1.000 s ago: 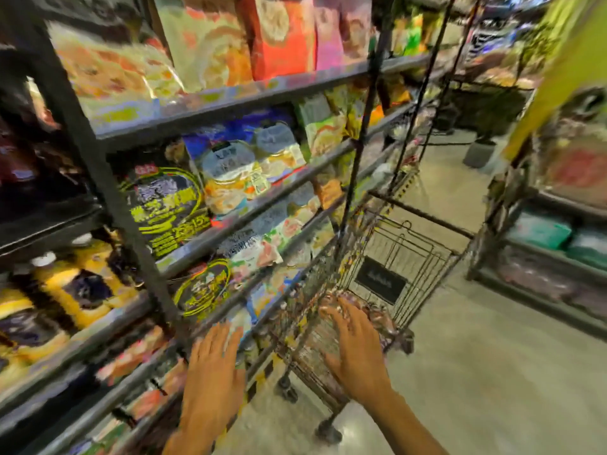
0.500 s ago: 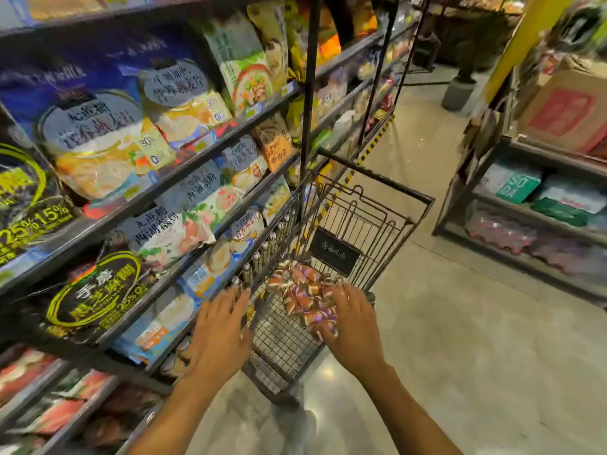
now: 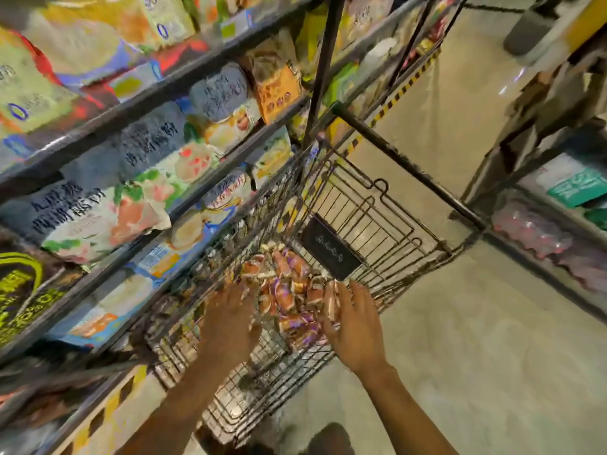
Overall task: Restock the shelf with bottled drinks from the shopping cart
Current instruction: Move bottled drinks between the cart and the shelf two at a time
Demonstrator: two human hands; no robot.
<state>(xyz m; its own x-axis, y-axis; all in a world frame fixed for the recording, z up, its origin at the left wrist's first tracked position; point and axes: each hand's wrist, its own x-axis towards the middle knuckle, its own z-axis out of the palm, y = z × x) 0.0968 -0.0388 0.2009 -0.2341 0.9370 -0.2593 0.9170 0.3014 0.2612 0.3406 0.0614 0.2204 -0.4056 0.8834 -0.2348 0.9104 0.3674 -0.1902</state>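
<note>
A black wire shopping cart (image 3: 377, 224) stands against the shelf on the left. Inside it lies a heap of small bottled drinks (image 3: 289, 290) with orange, purple and white labels. My left hand (image 3: 230, 320) is inside the cart at the left side of the heap, fingers spread, nothing visibly held. My right hand (image 3: 354, 326) is at the right side of the heap, its fingers touching a bottle with a red and white label (image 3: 331, 302); the blur hides whether they close on it. The shelf (image 3: 157, 90) on the left carries large printed bags.
The cart's black handle bar (image 3: 407, 165) runs diagonally across the far end. Yellow-and-black hazard tape (image 3: 404, 90) marks the shelf's bottom edge. Another rack (image 3: 558, 205) with packaged goods stands on the right. A pale polished floor aisle (image 3: 476, 339) runs between them.
The view has come closer and tilted down over the cart. Both hands have moved forward from the cart's near rim into the basket, onto the heap of bottles.
</note>
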